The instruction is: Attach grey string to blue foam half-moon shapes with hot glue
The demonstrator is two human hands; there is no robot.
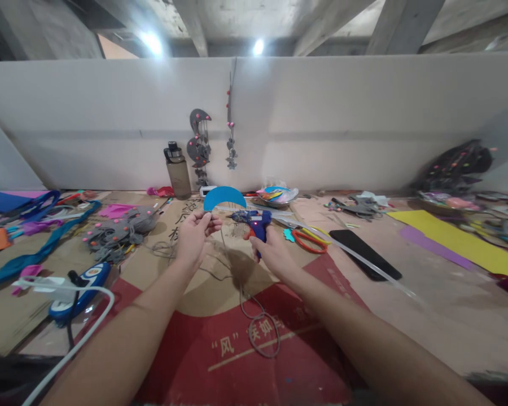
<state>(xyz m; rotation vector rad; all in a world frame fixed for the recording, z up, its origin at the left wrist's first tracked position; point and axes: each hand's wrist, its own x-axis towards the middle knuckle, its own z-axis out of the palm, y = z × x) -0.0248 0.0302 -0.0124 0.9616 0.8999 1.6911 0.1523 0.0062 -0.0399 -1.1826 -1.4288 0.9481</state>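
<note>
My left hand [198,232] pinches one end of a blue crescent-shaped piece [224,194], which looks like felt or foam, above the cardboard. A blue hot glue gun [260,221] is in my right hand [271,248], fingers wrapped round its handle. Its nozzle points left toward my left fingertips, just under the crescent; whether it touches anything I cannot make out. Thin grey cord [265,356] trails below my hands and lies looped on the red-printed cardboard [186,361].
Scissors [310,241] and a black phone [362,254] lie to the right, near yellow sheets [452,237]. On the left are a power strip [82,293], a white cable [104,313] and grey felt pieces [121,228]. A bottle [179,175] stands at the back beside hanging ornaments [198,141].
</note>
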